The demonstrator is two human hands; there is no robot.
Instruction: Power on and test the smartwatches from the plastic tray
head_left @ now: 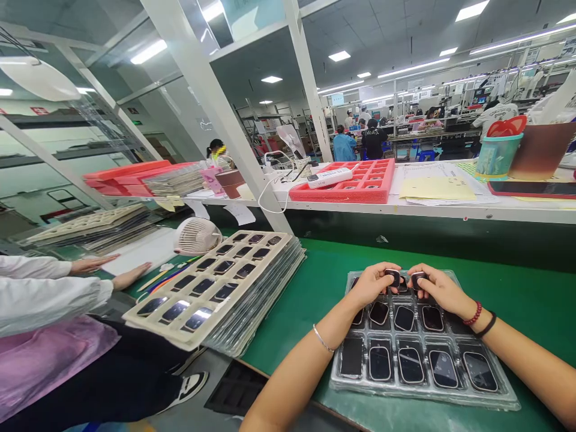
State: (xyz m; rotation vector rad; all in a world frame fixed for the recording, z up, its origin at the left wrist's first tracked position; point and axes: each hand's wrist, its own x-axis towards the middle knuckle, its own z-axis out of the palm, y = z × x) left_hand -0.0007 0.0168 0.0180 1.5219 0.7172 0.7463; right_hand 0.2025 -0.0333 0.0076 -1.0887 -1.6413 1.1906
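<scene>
My left hand [374,283] pinches a small dark smartwatch body [392,278] above the far row of a clear plastic tray [423,396]. Beside it, my right hand [434,288] grips a second smartwatch body [419,278] between thumb and fingers. The two pieces are held close together but apart. Several more watch bodies with dark glass and pale metal rims, such as one in the near row [411,365], sit in the tray's pockets. A plain dark rectangle [351,356] fills the near left pocket. My hands partly hide the far row.
To the left stands a tall stack of trays [265,300] topped by a cream tray of dark screens. A small fan [197,236] is behind it. A co-worker's hands [130,276] rest by white sheets. A shelf [342,209] crosses behind, holding a red foam tray [382,180].
</scene>
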